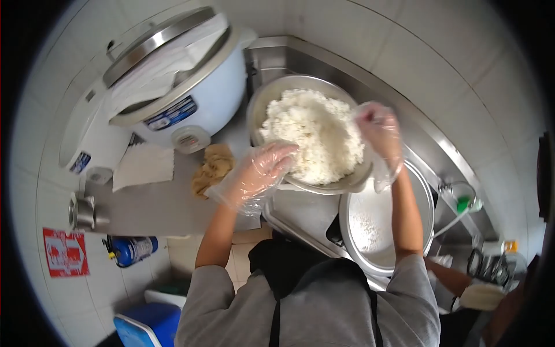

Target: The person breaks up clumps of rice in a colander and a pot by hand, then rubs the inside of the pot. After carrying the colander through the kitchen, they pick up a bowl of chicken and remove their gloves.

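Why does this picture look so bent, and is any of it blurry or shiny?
Head view: strong wide-lens distortion, with the wall tile lines curving and the corners black; the right hand is smeared, probably by motion; bright glare on the steel lid band; soft shading across the right part of the rice.

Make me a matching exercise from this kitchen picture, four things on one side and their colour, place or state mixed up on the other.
1. Rice
2. Crumpled cloth
3. Left hand and right hand
4. Sign

A. Gloved in clear plastic
B. Red and white
C. Heaped in a round metal bowl
D. Brown, on the counter

Pairs: 1-C, 2-D, 3-A, 4-B
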Action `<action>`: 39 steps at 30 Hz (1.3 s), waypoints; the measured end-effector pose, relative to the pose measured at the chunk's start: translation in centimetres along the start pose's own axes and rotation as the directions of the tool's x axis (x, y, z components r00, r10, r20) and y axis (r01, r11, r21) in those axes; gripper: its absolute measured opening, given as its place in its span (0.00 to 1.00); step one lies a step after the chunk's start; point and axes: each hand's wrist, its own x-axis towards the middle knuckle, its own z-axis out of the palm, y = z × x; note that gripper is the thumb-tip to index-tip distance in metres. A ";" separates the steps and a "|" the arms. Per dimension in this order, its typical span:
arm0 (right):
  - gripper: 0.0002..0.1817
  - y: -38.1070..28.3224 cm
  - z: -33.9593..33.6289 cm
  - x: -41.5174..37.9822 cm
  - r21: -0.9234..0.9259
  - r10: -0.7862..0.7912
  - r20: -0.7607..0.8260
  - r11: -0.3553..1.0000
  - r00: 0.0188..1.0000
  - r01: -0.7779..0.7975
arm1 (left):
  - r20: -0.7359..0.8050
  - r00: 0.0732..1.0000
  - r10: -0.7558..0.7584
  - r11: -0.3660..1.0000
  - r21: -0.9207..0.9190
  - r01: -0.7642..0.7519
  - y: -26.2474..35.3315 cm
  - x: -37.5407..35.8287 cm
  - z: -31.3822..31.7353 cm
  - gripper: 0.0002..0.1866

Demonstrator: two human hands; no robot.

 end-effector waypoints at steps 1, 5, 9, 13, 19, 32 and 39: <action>0.09 -0.3 -0.7 0.7 -0.036 0.080 0.008 0.996 0.997 -0.079 | -0.037 0.999 0.014 0.999 0.029 -0.013 0.7 -0.8 -0.9 0.12; 0.12 0.7 0.5 1.0 0.155 0.056 0.345 0.981 0.937 -0.115 | -0.162 0.986 0.030 0.999 0.026 -0.027 -2.2 -3.6 -2.1 0.13; 0.13 12.2 2.1 2.9 0.192 0.084 0.143 0.975 0.986 -0.111 | -0.321 0.908 -0.271 0.959 -0.174 0.224 -2.9 -4.3 -3.1 0.14; 0.13 22.7 2.1 2.9 0.089 0.270 0.243 0.950 0.932 -0.299 | -0.362 0.855 -0.372 0.927 -0.196 0.320 -6.7 -3.2 -1.1 0.19; 0.23 25.6 3.4 1.9 -0.228 0.327 0.222 0.933 0.919 -0.278 | -0.291 0.807 -0.514 0.850 -0.298 0.434 -11.5 -0.9 3.0 0.24; 0.20 28.2 0.8 -2.6 0.252 0.454 0.051 0.856 0.889 -0.452 | -0.184 0.596 -0.782 0.532 -0.695 0.483 -8.1 -1.0 1.3 0.21; 0.17 23.4 1.4 -4.8 0.355 0.343 0.012 0.877 0.939 -0.325 | -0.298 0.832 -0.469 0.665 -0.739 0.110 -7.8 0.2 1.7 0.24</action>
